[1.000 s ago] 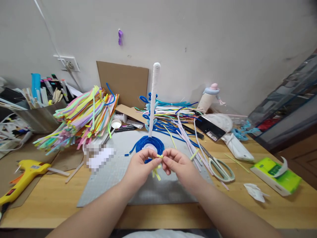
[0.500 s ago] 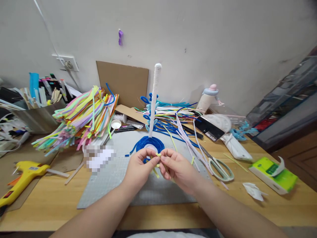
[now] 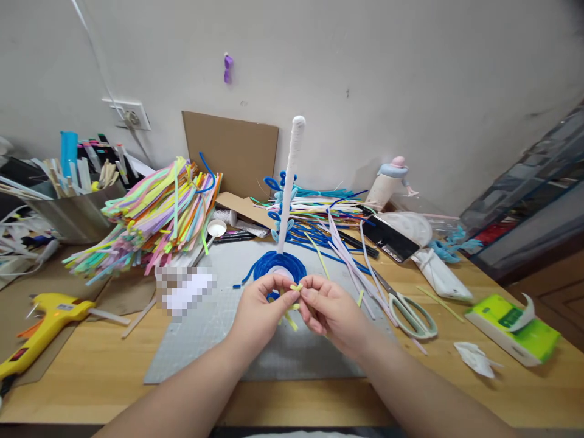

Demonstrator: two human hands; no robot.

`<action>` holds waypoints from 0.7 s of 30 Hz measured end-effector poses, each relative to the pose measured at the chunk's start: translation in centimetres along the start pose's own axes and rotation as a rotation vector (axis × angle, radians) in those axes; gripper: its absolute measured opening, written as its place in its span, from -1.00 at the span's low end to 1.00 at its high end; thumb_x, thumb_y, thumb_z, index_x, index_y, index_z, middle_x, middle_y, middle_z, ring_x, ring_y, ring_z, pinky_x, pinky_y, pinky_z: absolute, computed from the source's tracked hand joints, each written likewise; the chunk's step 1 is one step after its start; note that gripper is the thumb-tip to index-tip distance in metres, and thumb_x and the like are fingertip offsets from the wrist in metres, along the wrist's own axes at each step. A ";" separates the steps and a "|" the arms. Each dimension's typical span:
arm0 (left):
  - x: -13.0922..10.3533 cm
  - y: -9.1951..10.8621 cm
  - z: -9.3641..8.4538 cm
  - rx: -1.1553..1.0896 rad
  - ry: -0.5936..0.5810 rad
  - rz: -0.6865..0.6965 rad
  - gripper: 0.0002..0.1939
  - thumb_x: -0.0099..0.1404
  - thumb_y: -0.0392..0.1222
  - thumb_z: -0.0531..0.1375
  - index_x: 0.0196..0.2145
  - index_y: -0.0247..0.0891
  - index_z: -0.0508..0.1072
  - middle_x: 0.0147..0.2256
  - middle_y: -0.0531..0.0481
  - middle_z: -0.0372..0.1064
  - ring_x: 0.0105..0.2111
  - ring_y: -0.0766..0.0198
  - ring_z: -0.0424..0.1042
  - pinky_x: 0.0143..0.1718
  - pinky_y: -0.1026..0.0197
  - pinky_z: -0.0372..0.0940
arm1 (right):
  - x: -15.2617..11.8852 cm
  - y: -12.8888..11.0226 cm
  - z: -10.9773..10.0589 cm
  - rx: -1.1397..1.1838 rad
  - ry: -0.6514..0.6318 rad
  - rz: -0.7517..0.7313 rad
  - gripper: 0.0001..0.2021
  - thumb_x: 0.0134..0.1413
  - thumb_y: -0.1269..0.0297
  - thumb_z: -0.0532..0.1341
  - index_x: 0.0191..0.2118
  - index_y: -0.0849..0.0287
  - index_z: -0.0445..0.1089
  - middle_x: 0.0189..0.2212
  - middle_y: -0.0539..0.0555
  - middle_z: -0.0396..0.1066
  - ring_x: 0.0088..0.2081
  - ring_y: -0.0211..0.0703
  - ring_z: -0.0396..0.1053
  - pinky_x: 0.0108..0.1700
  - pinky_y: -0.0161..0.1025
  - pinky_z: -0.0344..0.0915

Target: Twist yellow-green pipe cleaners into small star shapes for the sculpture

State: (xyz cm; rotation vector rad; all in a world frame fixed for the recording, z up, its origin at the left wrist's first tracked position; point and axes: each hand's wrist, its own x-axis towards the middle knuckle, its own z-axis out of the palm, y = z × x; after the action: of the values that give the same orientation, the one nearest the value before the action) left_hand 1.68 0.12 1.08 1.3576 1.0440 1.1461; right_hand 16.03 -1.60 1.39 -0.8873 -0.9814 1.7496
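left hand [image 3: 261, 307] and right hand [image 3: 335, 309] pinching yellow pipe cleaner [image 3: 296, 288] before blue coil [image 3: 260, 265], scissors [image 3: 395, 297] right of coil

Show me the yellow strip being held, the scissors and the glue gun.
Held yellow strip [image 3: 291, 321]: head view, its dangling end.
Scissors [image 3: 395, 297]: head view, handle near the pivot.
Glue gun [image 3: 53, 312]: head view, its yellow body.

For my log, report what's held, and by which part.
Left grip and right grip pinch a thin, bent, fuzzy yellow strip by its upper part.

Bare forearms [image 3: 182, 377], pale garment [image 3: 301, 435]
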 end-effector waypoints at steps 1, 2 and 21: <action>0.0 0.0 0.1 0.004 0.000 -0.002 -0.86 0.03 -0.17 0.27 -0.46 -0.29 0.45 -0.47 0.00 0.41 -0.42 0.29 0.35 -0.34 0.25 0.25 | -0.1 0.0 0.0 0.001 0.001 0.003 -0.82 0.07 0.21 0.19 -0.37 0.19 0.20 -0.68 -0.10 0.33 -0.77 -0.48 0.08 -0.71 -0.49 -0.11; 0.0 0.1 0.1 0.010 0.000 -0.003 -0.87 0.03 -0.17 0.26 -0.47 -0.29 0.45 -0.47 0.01 0.41 -0.42 0.29 0.35 -0.33 0.25 0.25 | -0.2 0.0 0.0 -0.001 0.003 0.005 -0.82 0.06 0.20 0.19 -0.37 0.19 0.20 -0.68 -0.10 0.33 -0.77 -0.48 0.08 -0.70 -0.49 -0.11; -0.4 0.6 0.5 0.201 0.027 0.029 -0.93 0.05 -0.21 0.24 -0.49 -0.25 0.46 -0.48 0.02 0.44 -0.42 0.26 0.38 -0.33 0.23 0.23 | -0.2 1.3 0.4 -0.013 0.169 -0.096 -0.76 0.04 0.12 0.19 -0.40 0.18 0.20 -0.70 -0.12 0.28 -0.76 -0.46 0.08 -0.71 -0.48 -0.09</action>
State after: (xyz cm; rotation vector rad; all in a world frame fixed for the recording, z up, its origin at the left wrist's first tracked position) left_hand 2.09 -0.45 1.67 1.5221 1.1872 1.1061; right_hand 15.26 -2.24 0.43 -0.9640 -0.9099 1.5619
